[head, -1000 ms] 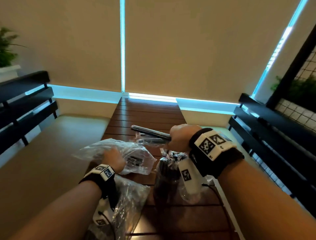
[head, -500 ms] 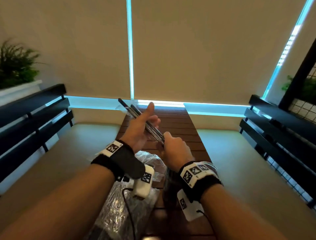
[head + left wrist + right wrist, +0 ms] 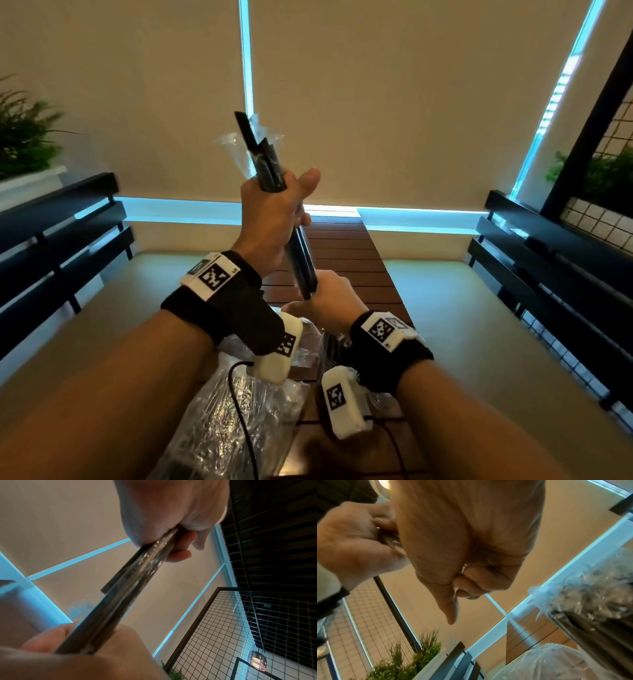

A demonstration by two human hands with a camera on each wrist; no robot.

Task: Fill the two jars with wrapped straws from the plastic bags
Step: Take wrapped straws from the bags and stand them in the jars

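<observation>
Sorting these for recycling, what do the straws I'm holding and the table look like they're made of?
Straws: dark, probably plastic, each in clear glossy film; glints show along the wrappers and crinkled film sticks out at the top. Left hand and right hand grip them.
Table: reddish-brown slats, apparently wood with a smooth, slightly shiny finish.

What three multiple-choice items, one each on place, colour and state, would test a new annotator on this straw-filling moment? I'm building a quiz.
1. Where is the bundle of straws?
A. lying on the table
B. held up in the air, above the table
C. inside a bag

2. What colour are the straws?
A. white
B. red
C. black

3. What is the left hand doing?
A. gripping the bundle
B. resting flat on a bag
C. hanging idle

Answers:
1 B, both hands hold it above the wooden table.
2 C, they look black inside clear wrappers.
3 A, its fingers curl round the bundle, with the right hand holding the lower end.
</observation>
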